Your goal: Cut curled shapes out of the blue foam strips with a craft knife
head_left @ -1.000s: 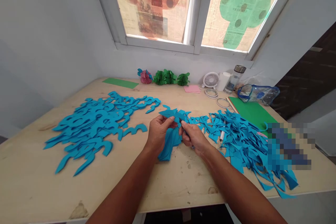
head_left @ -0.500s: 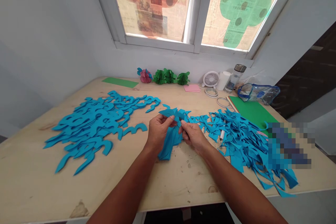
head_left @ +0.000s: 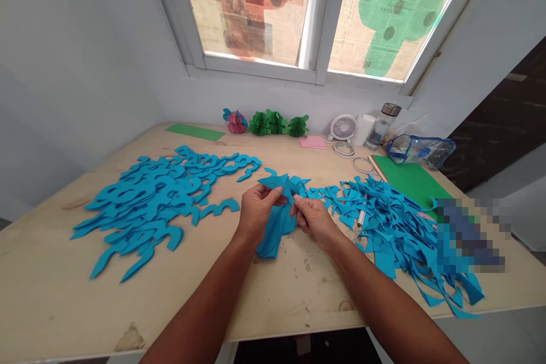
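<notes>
My left hand point(head_left: 257, 209) is closed, its thumb pressing on a blue paper piece point(head_left: 275, 181) with pointed, curved edges. My right hand point(head_left: 314, 219) pinches with thumb and forefinger at the right edge of the same paper; the exact contact is partly hidden by the fingers. Under both hands lies a bundle of blue paper strips point(head_left: 269, 242) on the table. To the left spreads a heap of wavy blue paper cutouts point(head_left: 149, 196). A pile of blue paper scraps point(head_left: 394, 239) lies right of my right hand, with a white pen point(head_left: 361, 218) at its near-left side.
Along the wall stand green paper figures point(head_left: 275, 123), a pink-and-blue one point(head_left: 236, 121), a small white fan point(head_left: 343, 127) and a bottle point(head_left: 383, 127). Tape rolls point(head_left: 343, 149), green sheets point(head_left: 422, 181) and a clear pouch point(head_left: 420, 151) sit at the right.
Both hands stay almost in place, still on the blue paper. The view shifts very slightly; nothing else visibly moves.
</notes>
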